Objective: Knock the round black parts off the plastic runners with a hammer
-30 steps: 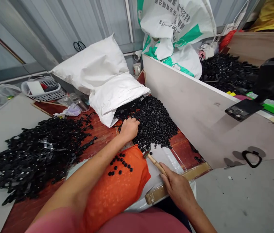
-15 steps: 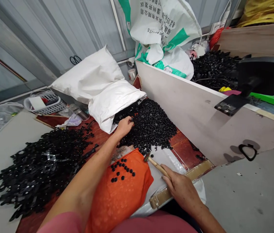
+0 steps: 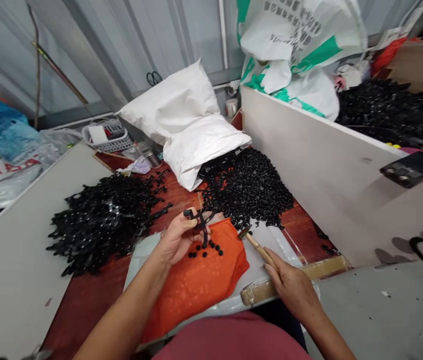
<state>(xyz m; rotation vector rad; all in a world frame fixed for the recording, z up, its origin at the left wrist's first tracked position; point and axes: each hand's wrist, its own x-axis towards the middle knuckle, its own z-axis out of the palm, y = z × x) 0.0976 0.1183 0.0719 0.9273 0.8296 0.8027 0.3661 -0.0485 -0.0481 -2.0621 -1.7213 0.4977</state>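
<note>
1. The left forearm, bare, slants forward from the lower left edge toward the middle.
2. The left wrist is turned so that the palm faces inward, toward the right.
3. The left hand is curled in a light grip, thumb uppermost.
4. The right forearm, also bare, angles in from the lower right.
5. The right hand is closed in a grip, its back facing up.
6. Both hands are raised before the torso, well apart, the left farther forward.
</note>
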